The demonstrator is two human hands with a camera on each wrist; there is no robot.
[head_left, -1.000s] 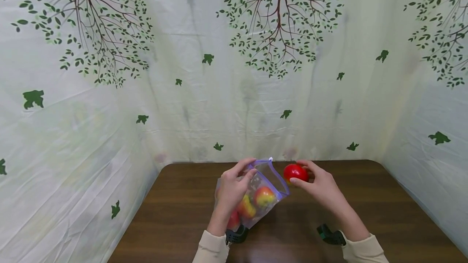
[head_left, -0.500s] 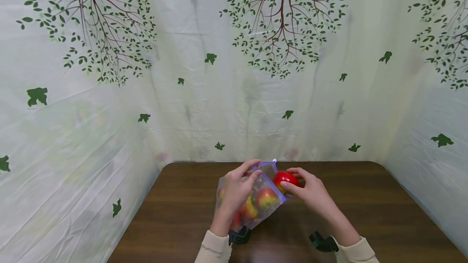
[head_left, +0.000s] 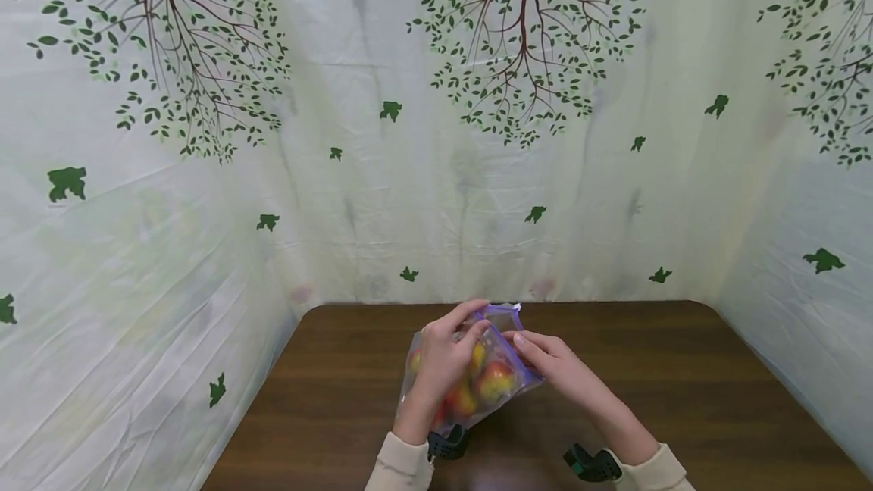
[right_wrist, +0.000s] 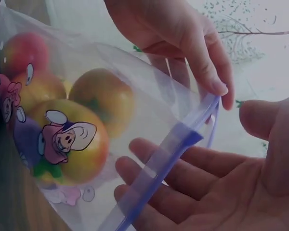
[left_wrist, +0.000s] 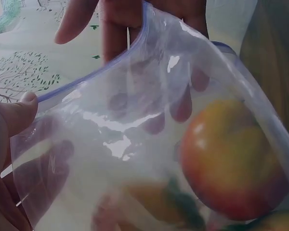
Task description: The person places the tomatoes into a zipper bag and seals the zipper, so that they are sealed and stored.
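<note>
A clear zip bag (right_wrist: pixel 154 103) with a purple zip rim (head_left: pixel 504 351) and printed cartoon figures holds several red-and-yellow apples (head_left: pixel 495 379). My left hand (head_left: pixel 442 354) pinches the bag by one side of its mouth, thumb in front and fingers behind, and keeps the mouth apart. The fingers of my right hand (head_left: pixel 573 377) reach through the mouth into the bag. They are extended and hold nothing in the right wrist view, with the thumb outside. One apple (left_wrist: pixel 233 159) shows large through the plastic in the left wrist view.
The bag is above a dark brown wooden table (head_left: pixel 327 400). Behind the table and at both sides hangs a pale cloth (head_left: pixel 464 211) printed with trees and leaves. Each wrist wears a dark camera band (head_left: pixel 593 464).
My right hand has carried a red apple leftward into the bag's mouth and let it go inside. The left hand has stayed at the rim.
</note>
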